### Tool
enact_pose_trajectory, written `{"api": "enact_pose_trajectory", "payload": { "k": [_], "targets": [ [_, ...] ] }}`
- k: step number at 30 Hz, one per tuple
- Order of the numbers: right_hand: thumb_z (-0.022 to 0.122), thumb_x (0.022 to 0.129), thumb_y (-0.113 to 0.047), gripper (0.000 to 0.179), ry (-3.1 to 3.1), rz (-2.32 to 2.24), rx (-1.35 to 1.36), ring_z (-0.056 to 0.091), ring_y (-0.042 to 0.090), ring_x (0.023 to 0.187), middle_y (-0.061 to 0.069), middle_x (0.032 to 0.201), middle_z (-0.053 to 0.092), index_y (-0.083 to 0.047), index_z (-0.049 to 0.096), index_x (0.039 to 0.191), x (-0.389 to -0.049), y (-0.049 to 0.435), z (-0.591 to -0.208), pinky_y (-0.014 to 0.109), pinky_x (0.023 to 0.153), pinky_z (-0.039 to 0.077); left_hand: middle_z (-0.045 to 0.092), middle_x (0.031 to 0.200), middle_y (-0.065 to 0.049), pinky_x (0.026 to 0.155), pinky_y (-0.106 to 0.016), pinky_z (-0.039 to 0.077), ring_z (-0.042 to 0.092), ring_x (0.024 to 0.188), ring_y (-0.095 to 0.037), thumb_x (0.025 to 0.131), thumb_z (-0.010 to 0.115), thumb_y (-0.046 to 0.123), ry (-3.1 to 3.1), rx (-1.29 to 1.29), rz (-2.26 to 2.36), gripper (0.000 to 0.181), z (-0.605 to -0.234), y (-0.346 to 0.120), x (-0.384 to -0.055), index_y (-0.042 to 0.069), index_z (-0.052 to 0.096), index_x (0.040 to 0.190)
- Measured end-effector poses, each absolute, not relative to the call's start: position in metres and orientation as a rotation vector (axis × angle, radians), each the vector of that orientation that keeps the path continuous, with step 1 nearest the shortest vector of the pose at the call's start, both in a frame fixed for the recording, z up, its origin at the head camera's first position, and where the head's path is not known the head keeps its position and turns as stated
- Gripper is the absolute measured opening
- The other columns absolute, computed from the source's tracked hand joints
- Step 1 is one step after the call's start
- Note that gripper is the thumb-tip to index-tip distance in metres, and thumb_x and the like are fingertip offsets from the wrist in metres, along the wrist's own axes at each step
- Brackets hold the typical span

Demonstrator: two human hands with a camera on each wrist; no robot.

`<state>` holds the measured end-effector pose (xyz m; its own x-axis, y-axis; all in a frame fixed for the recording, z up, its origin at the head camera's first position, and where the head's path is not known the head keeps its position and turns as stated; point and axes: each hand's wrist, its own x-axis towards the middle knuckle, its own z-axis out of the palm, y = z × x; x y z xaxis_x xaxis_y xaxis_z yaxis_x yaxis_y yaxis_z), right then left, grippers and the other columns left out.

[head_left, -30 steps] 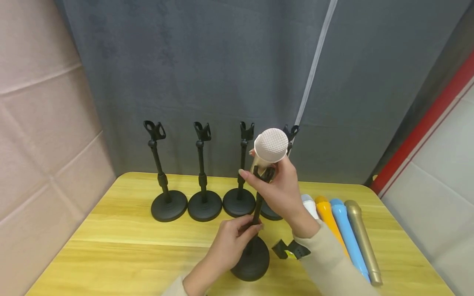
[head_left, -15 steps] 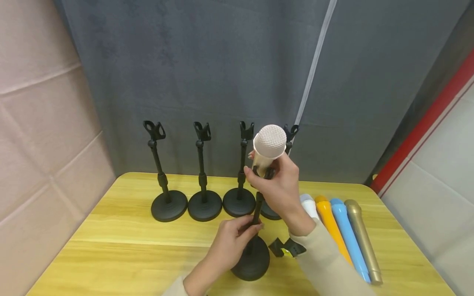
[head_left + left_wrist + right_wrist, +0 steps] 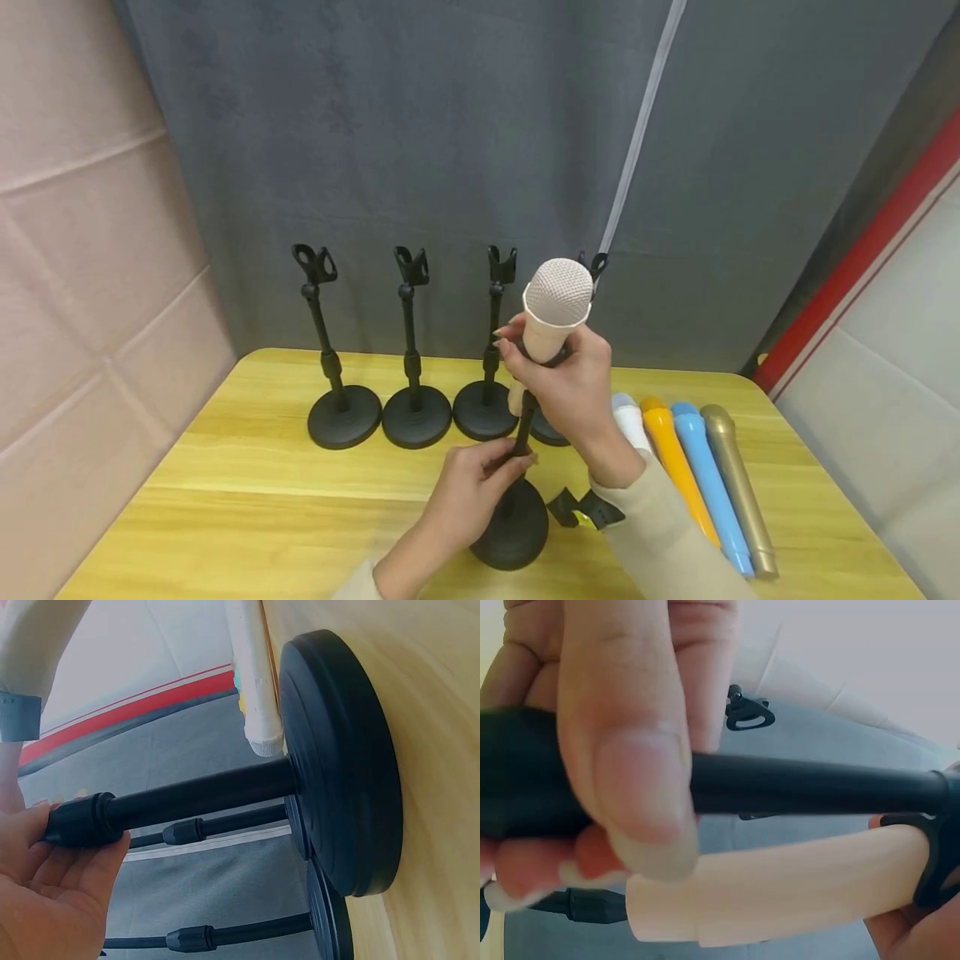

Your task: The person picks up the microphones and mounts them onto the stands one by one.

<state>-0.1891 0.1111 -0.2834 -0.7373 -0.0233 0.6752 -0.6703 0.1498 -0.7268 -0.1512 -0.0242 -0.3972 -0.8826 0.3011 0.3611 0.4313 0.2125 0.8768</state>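
A pale cream microphone (image 3: 558, 292) leans in the clip of the nearest black tabletop microphone stand (image 3: 512, 529), mesh head up. My right hand (image 3: 573, 400) grips the microphone and the clip together, thumb across the front, and covers most of the clip in the head view. The handle (image 3: 802, 892) passes through the clip (image 3: 934, 862) in the right wrist view, its lower end beside the pole. My left hand (image 3: 465, 492) holds the same stand by the collar (image 3: 82, 820) on its pole. The round base (image 3: 337, 765) rests flat on the table.
Several more black stands line the back, including one at far left (image 3: 341, 417) and one partly behind my right hand. To the right lie white (image 3: 630, 421), orange (image 3: 675, 462), blue (image 3: 708, 483) and gold (image 3: 738, 487) microphones. A grey curtain (image 3: 375, 150) hangs behind the wooden table (image 3: 262, 517).
The microphone has shifted slightly right and its handle end now shows below my right hand, beside the pole. My left hand keeps its hold on the stand.
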Motion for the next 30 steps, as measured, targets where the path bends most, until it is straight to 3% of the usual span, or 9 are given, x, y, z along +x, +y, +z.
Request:
{"api": "enact_pose_trajectory", "payload": {
  "k": [5, 11, 14, 18, 23, 30],
  "targets": [
    [0.08, 0.083, 0.0, 0.024, -1.973, 1.627, 0.656, 0.073, 0.009, 0.092, 0.015, 0.098, 0.075, -0.002, 0.068, 0.104, -0.189, 0.113, -0.284, 0.028, 0.082, 0.062, 0.077, 0.084, 0.002, 0.07, -0.018, 0.056, 0.07, 0.076, -0.005, 0.098, 0.065, 0.036, -2.364, -0.72, -1.751, 0.024, -0.398, -0.024, -0.152, 0.015, 0.078, 0.099],
    [0.079, 0.088, -0.012, 0.044, -2.146, 1.572, 0.647, 0.071, 0.012, 0.105, 0.007, 0.117, 0.074, -0.011, 0.062, 0.128, -0.181, 0.121, -0.285, 0.025, 0.088, 0.059, 0.078, 0.088, 0.0, 0.072, -0.018, 0.057, 0.071, 0.079, -0.004, 0.098, 0.065, 0.034, -2.363, -0.731, -1.786, 0.029, -0.399, -0.025, -0.154, 0.009, 0.077, 0.102],
    [0.077, 0.09, -0.016, 0.056, -2.229, 1.529, 0.685, 0.067, 0.016, 0.118, 0.005, 0.134, 0.067, -0.016, 0.054, 0.141, -0.176, 0.129, -0.29, 0.032, 0.098, 0.057, 0.079, 0.091, -0.001, 0.074, -0.018, 0.057, 0.073, 0.082, -0.006, 0.099, 0.065, 0.032, -2.355, -0.728, -1.81, 0.028, -0.399, -0.025, -0.154, 0.007, 0.077, 0.103],
    [0.076, 0.091, -0.023, 0.068, -2.307, 1.429, 0.721, 0.064, 0.021, 0.125, 0.004, 0.141, 0.062, -0.022, 0.043, 0.151, -0.17, 0.143, -0.308, 0.044, 0.105, 0.054, 0.08, 0.095, -0.001, 0.076, -0.017, 0.058, 0.073, 0.088, -0.004, 0.098, 0.066, 0.032, -2.35, -0.712, -1.811, 0.026, -0.399, -0.025, -0.154, 0.01, 0.078, 0.104],
    [0.078, 0.089, -0.031, 0.082, -2.386, 1.383, 0.736, 0.061, 0.03, 0.129, 0.01, 0.149, 0.055, -0.019, 0.034, 0.158, -0.167, 0.16, -0.338, 0.05, 0.103, 0.053, 0.08, 0.095, -0.003, 0.076, -0.017, 0.058, 0.072, 0.088, 0.0, 0.097, 0.068, 0.034, -2.341, -0.675, -1.821, 0.023, -0.4, -0.026, -0.153, 0.015, 0.079, 0.103],
    [0.09, 0.075, -0.034, 0.115, -2.614, 1.375, 0.625, 0.055, 0.039, 0.134, 0.016, 0.155, 0.046, -0.015, 0.018, 0.163, -0.165, 0.174, -0.375, 0.059, 0.102, 0.051, 0.08, 0.095, -0.001, 0.077, -0.018, 0.058, 0.072, 0.086, -0.001, 0.096, 0.069, 0.035, -2.338, -0.691, -1.873, 0.023, -0.399, -0.026, -0.154, 0.015, 0.08, 0.101]
  ]
}}
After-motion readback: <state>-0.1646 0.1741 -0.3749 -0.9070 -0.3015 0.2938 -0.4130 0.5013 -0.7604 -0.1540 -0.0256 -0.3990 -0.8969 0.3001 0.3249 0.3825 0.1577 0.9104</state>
